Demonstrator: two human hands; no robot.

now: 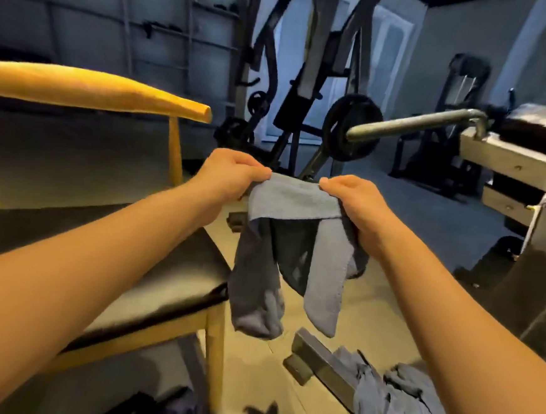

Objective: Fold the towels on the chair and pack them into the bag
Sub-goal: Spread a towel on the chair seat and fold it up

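**Gym room: towel held up beside chair**

Gym equipment is standing along the far side of the room: a dark machine, a plate sitting on a grey bar, and a bench at the right edge. Pale mats are covering the floor in the foreground.

A person is reaching both bare forearms forward. The left hand is pinching one upper corner of a grey-blue towel, with fingers curled over the cloth. The right hand is gripping the opposite corner in the same way, with the thumb lying on top. The top edge is running flat between the two hands. The rest is hanging in the air below them in two loose tails, unfolded.

The towel is hanging just right of the chair, near the front corner of its black seat. Whether the cloth is touching that corner cannot be told. The chair's wooden back rail is curving across the left of the view.

Below the towel, a metal beam is lying on the floor. A heap of similar grey cloth is lying crumpled at the lower right, partly over that beam.

A dark object is showing at the bottom edge, too blurred to identify.
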